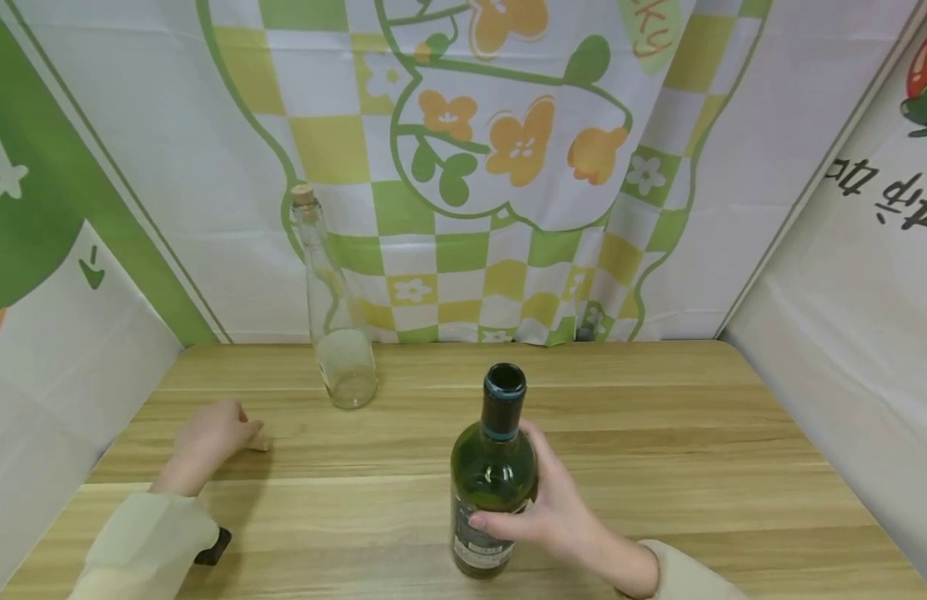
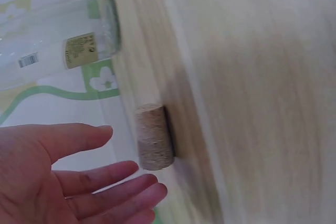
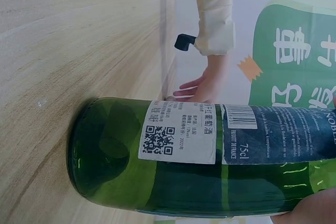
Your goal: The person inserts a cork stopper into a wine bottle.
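My right hand [image 1: 557, 512] grips the green glass wine bottle [image 1: 493, 467] around its body. The bottle's mouth is uncovered, and dark labels wrap its lower part. In the right wrist view, a white label with a QR code shows on the bottle [image 3: 181, 145], whose base is at the tabletop. A loose cork [image 2: 154, 137] lies on the wood at the left. Beside it is my left hand [image 2: 79, 182], thumb and fingers spread and apart from the cork. From the head view, the left hand [image 1: 214, 435] hides part of that cork [image 1: 259, 442].
A tall clear bottle [image 1: 343, 342] with a cork stopper [image 1: 303, 195] in its neck stands at the back left of the wooden table [image 1: 643, 408]. Printed cloth [image 1: 486, 275] hangs behind the table, with further printed panels on both sides.
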Available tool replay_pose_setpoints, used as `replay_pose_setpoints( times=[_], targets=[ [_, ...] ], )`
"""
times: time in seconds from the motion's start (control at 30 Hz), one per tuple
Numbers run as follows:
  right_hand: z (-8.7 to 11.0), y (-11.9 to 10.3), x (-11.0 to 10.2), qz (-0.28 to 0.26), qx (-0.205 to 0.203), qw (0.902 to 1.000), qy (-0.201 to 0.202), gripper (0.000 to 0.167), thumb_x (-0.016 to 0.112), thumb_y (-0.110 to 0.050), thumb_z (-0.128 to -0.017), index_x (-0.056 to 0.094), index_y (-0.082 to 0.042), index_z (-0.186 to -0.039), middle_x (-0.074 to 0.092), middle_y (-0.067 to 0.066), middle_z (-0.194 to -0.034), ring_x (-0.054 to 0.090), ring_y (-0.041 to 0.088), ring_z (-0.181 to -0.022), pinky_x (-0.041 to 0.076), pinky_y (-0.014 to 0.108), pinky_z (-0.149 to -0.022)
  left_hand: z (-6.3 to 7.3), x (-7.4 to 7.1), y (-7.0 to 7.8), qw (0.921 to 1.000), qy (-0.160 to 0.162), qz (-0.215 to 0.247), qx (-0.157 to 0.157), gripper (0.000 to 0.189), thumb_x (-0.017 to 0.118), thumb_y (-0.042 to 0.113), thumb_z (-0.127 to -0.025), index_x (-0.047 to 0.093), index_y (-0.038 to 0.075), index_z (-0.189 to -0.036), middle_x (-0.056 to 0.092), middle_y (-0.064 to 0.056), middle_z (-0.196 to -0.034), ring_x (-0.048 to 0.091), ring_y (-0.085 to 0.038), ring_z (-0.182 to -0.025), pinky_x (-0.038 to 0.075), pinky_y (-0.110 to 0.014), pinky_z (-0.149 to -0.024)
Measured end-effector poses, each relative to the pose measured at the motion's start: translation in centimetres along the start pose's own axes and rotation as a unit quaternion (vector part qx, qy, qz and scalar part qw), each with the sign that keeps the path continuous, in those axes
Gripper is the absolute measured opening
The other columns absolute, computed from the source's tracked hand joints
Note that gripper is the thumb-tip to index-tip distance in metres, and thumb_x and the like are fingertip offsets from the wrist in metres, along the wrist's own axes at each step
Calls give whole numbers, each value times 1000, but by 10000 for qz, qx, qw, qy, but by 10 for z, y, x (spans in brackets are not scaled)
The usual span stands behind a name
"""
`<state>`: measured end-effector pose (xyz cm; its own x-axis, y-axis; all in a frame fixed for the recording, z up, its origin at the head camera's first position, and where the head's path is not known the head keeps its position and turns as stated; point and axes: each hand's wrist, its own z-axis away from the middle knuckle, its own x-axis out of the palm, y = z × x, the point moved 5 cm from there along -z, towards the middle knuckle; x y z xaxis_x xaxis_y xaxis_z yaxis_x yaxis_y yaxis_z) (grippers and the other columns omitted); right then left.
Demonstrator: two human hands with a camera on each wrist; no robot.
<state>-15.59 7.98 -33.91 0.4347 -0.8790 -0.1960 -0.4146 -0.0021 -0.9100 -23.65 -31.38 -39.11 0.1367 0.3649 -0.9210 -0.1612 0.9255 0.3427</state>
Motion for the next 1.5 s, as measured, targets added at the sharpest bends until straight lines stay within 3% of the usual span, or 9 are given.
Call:
replay_pose_setpoints(
  times=[0.23, 0.43, 0.6, 0.87, 0.97, 1.2, 1.5],
  targets=[
    [0, -1, 0, 5, -30, 10000, -23, 79, 77, -3, -68, 33, -11, -132, 56, 15, -113, 60, 21, -98, 50, 37, -83, 1, 6, -3, 9998, 21, 123, -156, 28, 49, 22, -87, 53, -2, -73, 52, -11, -68, 48, -24, -63, 43, -36, -54],
    [0, -1, 0, 111, -87, 9999, 3, 78, 78, -3, -68, 34, -11, -131, 56, 13, -113, 60, 21, -97, 50, 37, -83, -2, 11, -2, 9995, -49, 272, -134, 35, 51, 24, -86, 53, -11, -80, 51, -15, -69, 46, -25, -64, 44, -38, -58],
    [0, -1, 1, 36, -77, 9999, -59, 77, 77, -3, -69, 33, -11, -132, 56, 14, -114, 60, 22, -98, 49, 37, -84, -3, 17, -2, 9983, -23, 521, -249, 27, 56, 22, -82, 50, 1, -65, 40, -4, -58, 38, -18, -55, 35, -28, -50],
    [0, -1, -1, 341, 104, 9993, 98, 78, 79, -7, -67, 34, -13, -131, 58, 10, -113, 60, 19, -97, 49, 36, -84, -6, 19, 7, 9978, 145, 621, 177, 30, 62, 12, -74, 55, 6, -46, 40, 4, -41, 32, -12, -44, 32, -25, -49],
    [0, -1, -1, 321, 104, 9994, 85, 78, 79, -6, -67, 34, -13, -131, 57, 11, -112, 60, 20, -97, 49, 36, -83, -5, 19, 10, 9976, 159, 628, 228, 24, 63, 11, -72, 55, 5, -50, 48, 1, -46, 39, -14, -47, 35, -27, -49],
    [0, -1, -1, 225, 93, 9997, 52, 78, 78, -5, -68, 34, -12, -131, 57, 12, -113, 60, 20, -97, 49, 36, -83, -5, 19, 17, 9971, 111, 683, 308, 12, 60, 6, -75, 57, -5, -78, 56, -6, -62, 51, -20, -61, 42, -33, -56],
    [0, -1, -1, 156, 29, 9999, 39, 77, 78, -4, -68, 34, -11, -131, 57, 13, -112, 60, 20, -96, 50, 36, -82, -6, 23, 24, 9976, 145, 549, 407, 7, 56, 2, -78, 57, -5, -77, 55, -5, -60, 51, -17, -56, 42, -30, -52]
  ],
)
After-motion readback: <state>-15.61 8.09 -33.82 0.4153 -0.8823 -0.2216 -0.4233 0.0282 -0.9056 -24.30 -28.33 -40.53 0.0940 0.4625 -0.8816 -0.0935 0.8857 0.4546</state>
